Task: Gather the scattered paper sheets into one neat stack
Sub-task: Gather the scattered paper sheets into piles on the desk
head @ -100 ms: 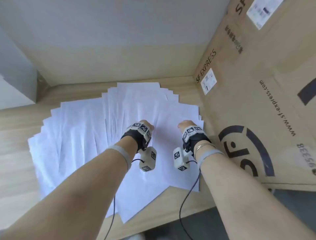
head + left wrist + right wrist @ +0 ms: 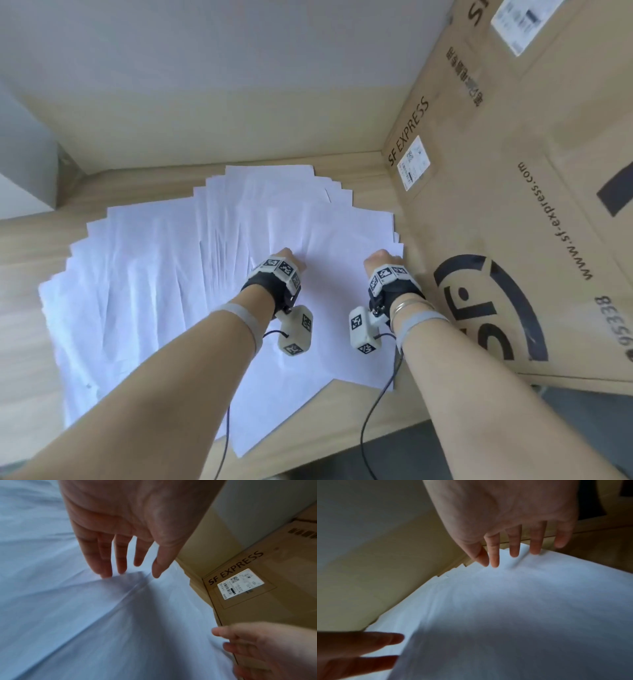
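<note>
Several white paper sheets (image 2: pixel 164 274) lie fanned out over the wooden table (image 2: pixel 30 359), overlapping from far left to right. My left hand (image 2: pixel 284 260) is over the middle of the fan; in the left wrist view its straight fingers (image 2: pixel 106 569) touch a raised fold of paper (image 2: pixel 130 588). My right hand (image 2: pixel 378 258) is at the fan's right edge, beside the box. The right wrist view shows its straight fingertips (image 2: pixel 494 561) resting on the far edge of the top sheet (image 2: pixel 522 601). Neither hand grips a sheet.
A large cardboard box (image 2: pixel 513 205) marked SF EXPRESS stands against the papers' right side. A pale wall (image 2: pixel 205 85) closes the table's far edge. A grey block (image 2: pixel 24 171) sits at the far left. Cables hang from both wrists over the near table edge.
Nothing has visibly changed in the tenth of a second between the head frames; both hands sit in the same places on the papers.
</note>
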Available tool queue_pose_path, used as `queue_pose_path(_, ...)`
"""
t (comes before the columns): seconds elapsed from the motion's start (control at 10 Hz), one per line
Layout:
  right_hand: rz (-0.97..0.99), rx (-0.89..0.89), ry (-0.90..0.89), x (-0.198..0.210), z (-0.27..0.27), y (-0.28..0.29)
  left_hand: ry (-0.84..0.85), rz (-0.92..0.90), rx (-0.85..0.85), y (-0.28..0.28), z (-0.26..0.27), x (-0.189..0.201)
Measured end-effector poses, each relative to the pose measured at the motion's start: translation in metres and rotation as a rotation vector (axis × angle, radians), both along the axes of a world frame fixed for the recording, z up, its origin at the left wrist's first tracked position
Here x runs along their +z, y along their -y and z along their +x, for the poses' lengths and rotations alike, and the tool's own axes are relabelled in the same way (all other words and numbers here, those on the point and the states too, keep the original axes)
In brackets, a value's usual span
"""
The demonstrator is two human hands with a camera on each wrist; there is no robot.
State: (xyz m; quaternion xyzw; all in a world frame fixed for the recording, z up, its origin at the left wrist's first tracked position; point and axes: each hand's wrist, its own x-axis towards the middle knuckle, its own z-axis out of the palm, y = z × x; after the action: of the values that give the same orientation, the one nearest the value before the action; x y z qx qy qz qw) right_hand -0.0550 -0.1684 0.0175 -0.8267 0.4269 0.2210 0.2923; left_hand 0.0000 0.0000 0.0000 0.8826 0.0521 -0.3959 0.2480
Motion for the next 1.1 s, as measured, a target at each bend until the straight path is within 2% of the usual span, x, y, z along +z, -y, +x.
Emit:
queue_pose_path(0.1, 0.015, -0.172, 0.031, -0.016, -0.011, 0.017, 0.009, -0.021, 0.135, 0.004, -0.003, -0.004)
queue_pose_path(0.2, 0.006, -0.299, 0.021, -0.024, -0.010, 0.019, -0.083, -0.080, 0.220, 0.004, 0.003, -0.007)
queue_pose_path(0.3, -0.026, -0.197, 0.074, -0.027, 0.001, 0.016, -0.119, -0.041, 0.137, 0.001, 0.007, -0.003)
queue_pose_path(0.4, 0.011, -0.125, 0.079, -0.023, 0.010, 0.012, -0.034, 0.083, 0.127, -0.003, 0.005, -0.003)
queue_pose_path(0.5, 0.051, -0.092, 0.059, -0.021, 0.015, 0.007, 0.084, 0.120, 0.264, -0.009, -0.001, -0.007)
queue_pose_path(0.7, 0.043, -0.051, 0.099, -0.026, 0.016, -0.004, 0.072, -0.103, 0.329, -0.019, 0.005, -0.007)
queue_pose_path(0.9, 0.138, -0.141, 0.180, -0.020, 0.011, -0.009, -0.026, -0.321, 0.578, -0.029, 0.002, -0.005)
queue_pose_path(1.0, 0.176, -0.192, 0.299, -0.020, 0.010, -0.015, -0.013, -0.362, 0.470, -0.036, 0.004, 0.003)
queue_pose_path(1.1, 0.172, -0.283, 0.457, -0.004, 0.014, -0.022, 0.100, -0.499, 0.470, -0.043, 0.005, 0.022)
